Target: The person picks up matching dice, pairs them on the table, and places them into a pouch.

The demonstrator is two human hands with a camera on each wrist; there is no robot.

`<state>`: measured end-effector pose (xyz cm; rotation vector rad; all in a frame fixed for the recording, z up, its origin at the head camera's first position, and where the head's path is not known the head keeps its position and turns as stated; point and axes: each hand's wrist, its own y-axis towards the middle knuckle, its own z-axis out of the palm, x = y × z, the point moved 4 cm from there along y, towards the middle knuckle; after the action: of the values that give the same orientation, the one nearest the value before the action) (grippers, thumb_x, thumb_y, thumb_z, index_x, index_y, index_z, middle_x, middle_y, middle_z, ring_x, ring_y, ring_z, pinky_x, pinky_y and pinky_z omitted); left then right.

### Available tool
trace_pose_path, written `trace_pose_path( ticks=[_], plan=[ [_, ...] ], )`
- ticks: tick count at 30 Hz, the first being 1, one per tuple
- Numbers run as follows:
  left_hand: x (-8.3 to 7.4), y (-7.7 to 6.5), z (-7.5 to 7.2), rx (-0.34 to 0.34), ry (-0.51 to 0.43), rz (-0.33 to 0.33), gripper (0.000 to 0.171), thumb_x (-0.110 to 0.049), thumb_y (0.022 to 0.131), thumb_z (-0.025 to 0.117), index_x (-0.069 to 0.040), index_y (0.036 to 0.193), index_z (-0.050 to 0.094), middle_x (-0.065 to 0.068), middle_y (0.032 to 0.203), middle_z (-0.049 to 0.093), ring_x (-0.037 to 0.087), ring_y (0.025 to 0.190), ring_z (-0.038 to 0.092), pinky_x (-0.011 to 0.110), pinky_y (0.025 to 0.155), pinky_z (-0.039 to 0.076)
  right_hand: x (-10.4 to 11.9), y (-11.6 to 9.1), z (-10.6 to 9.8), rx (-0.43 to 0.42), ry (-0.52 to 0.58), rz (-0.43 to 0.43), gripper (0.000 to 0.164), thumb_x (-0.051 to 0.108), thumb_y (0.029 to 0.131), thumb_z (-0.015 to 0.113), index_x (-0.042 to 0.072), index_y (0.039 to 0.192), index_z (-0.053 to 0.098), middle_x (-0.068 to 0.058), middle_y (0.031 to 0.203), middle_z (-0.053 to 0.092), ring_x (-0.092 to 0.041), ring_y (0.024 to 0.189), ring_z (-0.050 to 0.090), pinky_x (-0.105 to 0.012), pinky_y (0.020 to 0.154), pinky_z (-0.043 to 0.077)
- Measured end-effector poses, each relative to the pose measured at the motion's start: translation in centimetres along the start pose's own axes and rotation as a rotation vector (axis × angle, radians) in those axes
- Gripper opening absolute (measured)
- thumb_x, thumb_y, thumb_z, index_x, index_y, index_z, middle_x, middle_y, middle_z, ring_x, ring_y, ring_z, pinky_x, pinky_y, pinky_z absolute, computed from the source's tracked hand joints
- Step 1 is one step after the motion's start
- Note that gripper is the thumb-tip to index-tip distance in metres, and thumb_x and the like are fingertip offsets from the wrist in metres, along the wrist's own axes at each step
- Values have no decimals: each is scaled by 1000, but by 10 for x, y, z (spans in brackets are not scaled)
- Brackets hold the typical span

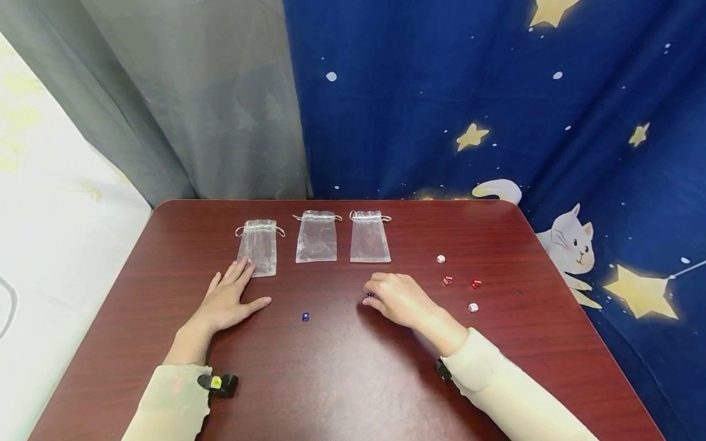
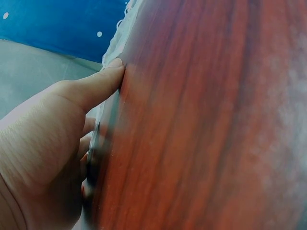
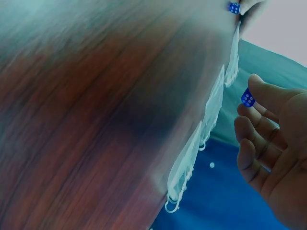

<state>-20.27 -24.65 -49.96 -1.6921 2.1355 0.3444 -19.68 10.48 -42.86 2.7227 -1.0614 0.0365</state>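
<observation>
My right hand [image 1: 398,298] pinches a blue die [image 3: 248,98] between thumb and fingertips, just above the table; the right wrist view shows its white pips. A second blue die [image 1: 306,316] lies on the table between my hands. My left hand [image 1: 225,302] rests spread on the table, its fingertips touching the lower corner of the left sheer drawstring bag [image 1: 259,248]. Two more such bags, a middle one [image 1: 317,237] and a right one [image 1: 369,237], lie flat in a row beside it.
To the right of my right hand lie two red dice [image 1: 447,280] and two white dice [image 1: 473,307]. The dark red wooden table [image 1: 331,392] ends at the back before a grey curtain [image 1: 220,98] and a blue starry curtain [image 1: 413,122].
</observation>
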Motion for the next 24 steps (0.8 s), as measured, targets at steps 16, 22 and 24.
trace_pose_path(
  ticks=[16,22,24],
  plan=[
    [-1,-1,-1,-2,-9,0,98,-62,91,64,0,158,27,25,165,17,44,152,11,65,118,4,30,20,19,43,-30,-59,20,31,93,75,17,81,66,5,82,62,-16,73,68,-37,63,55],
    [-1,0,-1,-2,-9,4,98,-62,92,63,0,158,27,25,165,16,44,152,10,65,118,4,40,29,27,90,-25,-73,17,32,93,74,18,85,69,6,82,61,-17,71,67,-36,65,56],
    [-1,0,-1,-2,-8,5,98,-62,92,64,0,158,27,25,165,17,44,152,11,65,118,4,43,31,30,106,-25,-84,17,32,94,74,18,85,70,6,81,60,-16,70,66,-36,64,55]
  ],
)
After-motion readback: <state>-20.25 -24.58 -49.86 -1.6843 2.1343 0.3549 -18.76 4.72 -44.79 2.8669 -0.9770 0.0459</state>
